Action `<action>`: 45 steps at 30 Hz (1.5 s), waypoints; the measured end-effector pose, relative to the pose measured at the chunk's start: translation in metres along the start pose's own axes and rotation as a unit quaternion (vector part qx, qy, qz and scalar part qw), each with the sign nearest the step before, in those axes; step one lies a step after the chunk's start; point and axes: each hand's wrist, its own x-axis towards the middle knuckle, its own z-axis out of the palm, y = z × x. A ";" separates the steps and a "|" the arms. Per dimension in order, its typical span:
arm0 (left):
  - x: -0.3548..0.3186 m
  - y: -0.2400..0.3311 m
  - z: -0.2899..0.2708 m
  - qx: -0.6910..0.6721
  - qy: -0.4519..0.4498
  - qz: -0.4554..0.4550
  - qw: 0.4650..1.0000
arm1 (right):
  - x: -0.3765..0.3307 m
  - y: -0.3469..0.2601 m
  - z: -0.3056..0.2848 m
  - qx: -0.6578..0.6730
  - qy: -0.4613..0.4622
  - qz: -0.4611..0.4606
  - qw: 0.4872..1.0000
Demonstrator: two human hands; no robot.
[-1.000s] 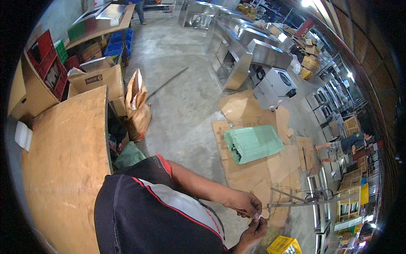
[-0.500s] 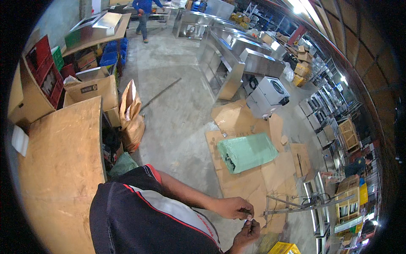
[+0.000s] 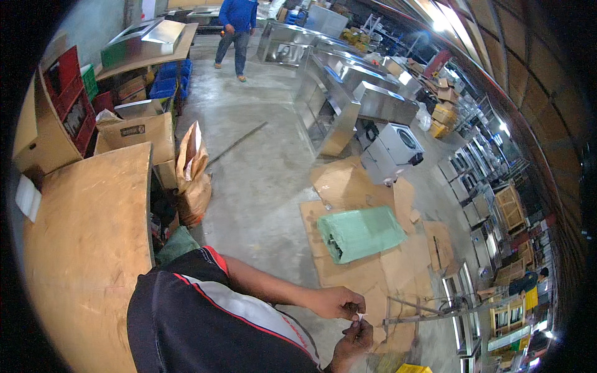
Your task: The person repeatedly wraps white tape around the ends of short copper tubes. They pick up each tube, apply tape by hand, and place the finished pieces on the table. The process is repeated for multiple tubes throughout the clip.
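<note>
In front of my torso my hands meet at the fingertips. My left hand [image 3: 339, 303], reaching in from the left under a black sleeve with a red edge, has its fingers curled into a pinch. Just below it, my right hand [image 3: 353, 342] is also pinched, its thumb raised towards the left fingers. Between both sets of fingertips is a small white piece [image 3: 360, 317], too small to tell its kind. Beyond my hands, a long green plastic-wrapped bundle [image 3: 362, 233] lies on flattened cardboard [image 3: 320, 252].
A wooden board [image 3: 87, 248] lies at left beside a brown paper sack [image 3: 194, 168]. A metal bar [image 3: 239, 143] rests on the floor. Steel counters [image 3: 333, 99] and a grey-white machine [image 3: 392, 155] stand ahead. A person in blue [image 3: 238, 31] is at the back; another [image 3: 528, 283] is far right.
The person in blue has come closer and slightly to the right. My hands have shifted a little left in view, still pinching, and more of the white piece shows.
</note>
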 end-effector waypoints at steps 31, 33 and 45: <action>0.020 0.031 0.000 0.074 0.050 0.068 0.994 | 0.025 -0.007 -0.016 -0.059 0.058 -0.070 0.994; 0.024 0.038 -0.003 -0.034 0.041 0.012 0.998 | 0.032 -0.017 -0.017 -0.019 0.060 -0.086 0.994; 0.030 0.042 -0.008 -0.160 -0.021 -0.026 0.987 | 0.037 -0.012 -0.018 0.001 0.078 -0.077 0.994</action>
